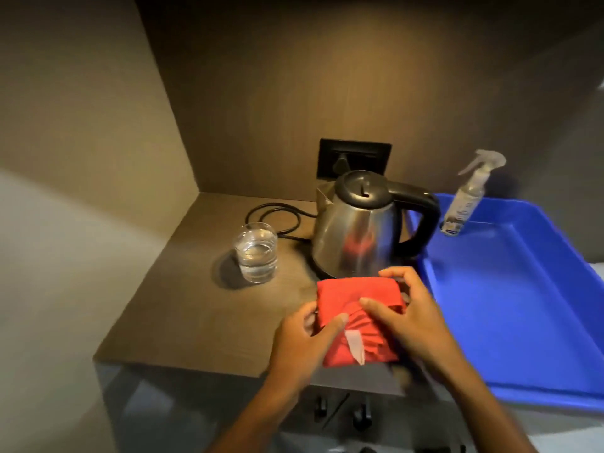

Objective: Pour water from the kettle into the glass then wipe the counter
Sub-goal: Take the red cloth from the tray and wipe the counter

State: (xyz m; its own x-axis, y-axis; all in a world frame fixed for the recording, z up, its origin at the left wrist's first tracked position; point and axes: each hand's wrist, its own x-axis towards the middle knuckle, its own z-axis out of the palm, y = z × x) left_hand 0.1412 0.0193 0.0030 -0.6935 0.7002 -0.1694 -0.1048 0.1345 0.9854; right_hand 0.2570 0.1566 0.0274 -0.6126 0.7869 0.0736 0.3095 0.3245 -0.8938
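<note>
Two hands meet on a folded red cloth point(351, 308) near the front edge of the brown surface point(183, 315). The left hand point(302, 344) grips the cloth's left side, thumb on top and fingers curled underneath. The right hand point(413, 317) lies over its right side, fingers wrapped around the far right corner, thumb pressed on the middle. A white tag point(356, 346) sticks out of the cloth's folds. Just behind the cloth stands the steel kettle point(356, 230) on its base, lid shut, black handle pointing right; the red cloth reflects in its body. Left of the kettle, apart from it, an upright glass point(256, 253) holds water to roughly half. A black cord point(277, 217) loops behind the glass. On the right, a blue tray point(523, 305) carries an upright spray bottle point(465, 201) at its far corner.
</note>
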